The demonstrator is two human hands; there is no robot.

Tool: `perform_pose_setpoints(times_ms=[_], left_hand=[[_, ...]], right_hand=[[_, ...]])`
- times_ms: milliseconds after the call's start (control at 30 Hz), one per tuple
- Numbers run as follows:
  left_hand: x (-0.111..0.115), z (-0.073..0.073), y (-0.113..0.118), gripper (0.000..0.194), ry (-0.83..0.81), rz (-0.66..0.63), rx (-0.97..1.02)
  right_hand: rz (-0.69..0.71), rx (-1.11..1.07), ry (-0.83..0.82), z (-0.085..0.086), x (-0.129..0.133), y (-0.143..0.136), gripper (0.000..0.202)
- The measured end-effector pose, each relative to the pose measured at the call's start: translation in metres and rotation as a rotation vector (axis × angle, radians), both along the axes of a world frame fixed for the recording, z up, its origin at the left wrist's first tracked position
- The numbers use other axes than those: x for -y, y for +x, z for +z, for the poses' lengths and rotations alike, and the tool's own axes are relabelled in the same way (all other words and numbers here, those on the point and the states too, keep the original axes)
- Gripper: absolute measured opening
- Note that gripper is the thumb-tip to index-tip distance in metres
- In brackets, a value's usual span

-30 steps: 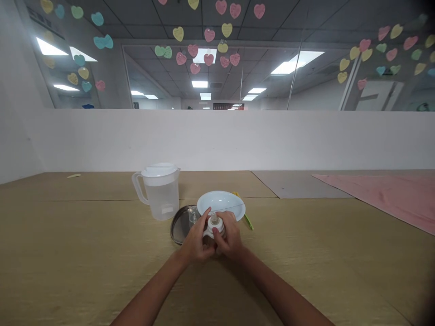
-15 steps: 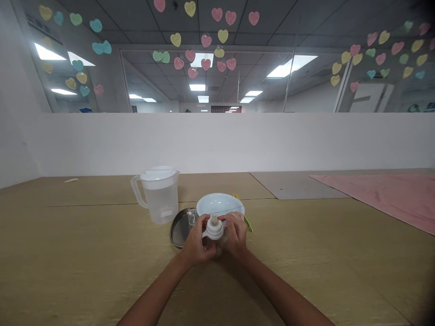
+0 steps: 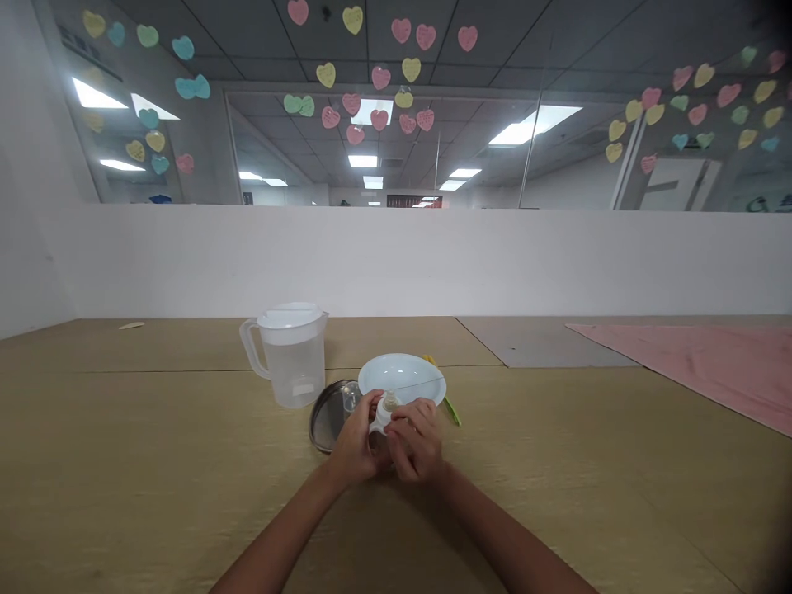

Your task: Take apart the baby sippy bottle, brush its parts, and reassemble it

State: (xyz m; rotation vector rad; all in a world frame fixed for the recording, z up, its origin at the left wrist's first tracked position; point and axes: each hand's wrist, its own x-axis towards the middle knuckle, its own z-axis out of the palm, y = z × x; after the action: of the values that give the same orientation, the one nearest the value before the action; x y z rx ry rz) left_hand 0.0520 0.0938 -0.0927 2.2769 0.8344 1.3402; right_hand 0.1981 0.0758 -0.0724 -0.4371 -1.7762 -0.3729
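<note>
A baby bottle (image 3: 381, 419) with a white collar and a clear teat stands upright between my hands. My left hand (image 3: 355, 445) is wrapped round its left side. My right hand (image 3: 419, 441) is closed at the front and right of the collar, with its fingers curled over it and covering much of it. The bottle's body is mostly hidden by my hands. Just behind them lies a white bowl (image 3: 402, 375). To the left, a round metal tray (image 3: 322, 421) has a small clear cup-shaped piece (image 3: 350, 398) on it.
A clear plastic pitcher (image 3: 294, 363) with a white lid stands behind the tray, its handle to the left. A thin green and yellow stick (image 3: 452, 411) pokes out right of the bowl. Pink cloth (image 3: 711, 355) covers the far right of the table. A white wall is behind.
My right hand has moved from the bottle's right side round to its front, and its fingers now curl over the collar. My left hand keeps its hold.
</note>
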Motion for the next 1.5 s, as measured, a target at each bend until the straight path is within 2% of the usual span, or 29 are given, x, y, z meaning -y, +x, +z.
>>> perform_pose_setpoints(times_ms=[300, 367, 467, 533, 600, 667, 867, 967, 1033, 1133, 1233, 1300, 1400, 1500], left_hand=[[-0.008, -0.006, 0.002, 0.050, 0.043, -0.002, 0.017], [-0.008, -0.005, 0.001, 0.051, 0.053, 0.004, -0.002], [-0.005, -0.004, -0.001, 0.062, 0.041, 0.019, -0.020], [-0.003, -0.003, -0.001, 0.069, 0.004, 0.033, -0.021], [-0.001, -0.001, -0.001, 0.069, -0.025, 0.044, -0.014], [0.000, 0.000, -0.001, 0.063, -0.036, 0.054, -0.007], [-0.003, 0.000, -0.002, 0.055, -0.017, 0.026, -0.025], [-0.004, -0.001, -0.002, 0.053, 0.013, 0.007, -0.015], [-0.004, 0.000, -0.001, 0.060, -0.014, 0.015, -0.011], [-0.002, 0.001, 0.000, 0.069, -0.079, 0.040, -0.011], [0.000, 0.002, 0.000, 0.065, -0.065, 0.060, -0.003], [0.000, 0.002, 0.000, 0.066, -0.083, 0.048, -0.004], [0.000, 0.002, 0.000, 0.066, -0.116, 0.009, 0.015], [0.000, 0.001, -0.001, 0.056, -0.105, 0.014, 0.037]], right_hand=[[0.113, 0.180, 0.056, -0.003, 0.004, -0.006, 0.015], [0.130, 0.177, 0.066, -0.002, 0.005, -0.005, 0.016], [0.103, 0.017, 0.032, 0.000, 0.006, -0.004, 0.016], [0.074, -0.156, -0.079, 0.002, 0.005, -0.002, 0.013], [0.063, -0.270, -0.200, 0.001, 0.004, -0.002, 0.010], [0.069, -0.274, -0.251, -0.002, 0.002, -0.002, 0.008], [0.030, -0.116, -0.096, -0.013, 0.005, -0.007, 0.007], [0.045, -0.063, -0.038, -0.010, 0.007, -0.008, 0.008], [0.058, -0.056, -0.006, -0.006, 0.007, -0.007, 0.008], [0.057, -0.165, -0.060, -0.001, 0.005, -0.005, 0.008], [0.013, -0.289, -0.206, 0.001, 0.003, -0.002, 0.009], [-0.005, -0.281, -0.226, 0.000, 0.002, -0.001, 0.009], [0.015, -0.174, -0.096, -0.003, 0.002, -0.004, 0.008], [0.069, -0.098, -0.025, -0.005, 0.005, -0.007, 0.010]])
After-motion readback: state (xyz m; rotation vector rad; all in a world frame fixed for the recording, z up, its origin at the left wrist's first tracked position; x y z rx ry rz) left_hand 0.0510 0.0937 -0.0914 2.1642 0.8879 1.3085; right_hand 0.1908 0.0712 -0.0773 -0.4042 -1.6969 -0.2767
